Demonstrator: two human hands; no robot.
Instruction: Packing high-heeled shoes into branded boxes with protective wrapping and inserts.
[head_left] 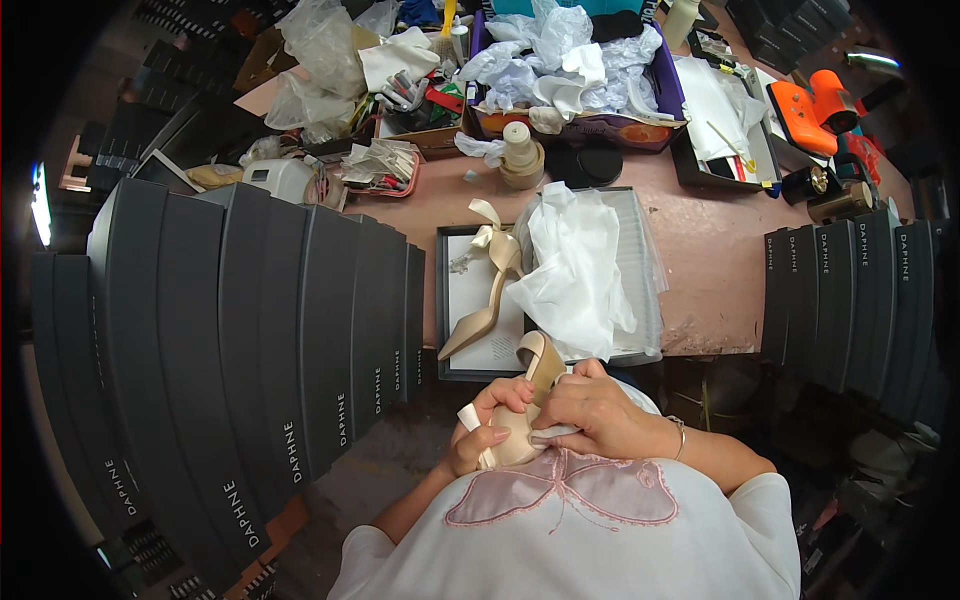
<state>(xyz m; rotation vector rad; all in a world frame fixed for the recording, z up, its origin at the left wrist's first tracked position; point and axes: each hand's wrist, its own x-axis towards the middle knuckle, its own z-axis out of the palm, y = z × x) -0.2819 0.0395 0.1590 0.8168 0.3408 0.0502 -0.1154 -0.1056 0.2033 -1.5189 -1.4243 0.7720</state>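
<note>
Shoe (514, 421), beige, between both hands at five o'clock, close to the chest.
The left hand (488, 424) wraps its fingers and thumb around the shoe; the right hand (590, 415) has its fingers bunched, pinching a white scrap (556, 431) against it. From there, a second beige shoe (478, 322) lies at eleven o'clock in an open box (441, 290), with white tissue paper (575, 265) at one o'clock.
</note>
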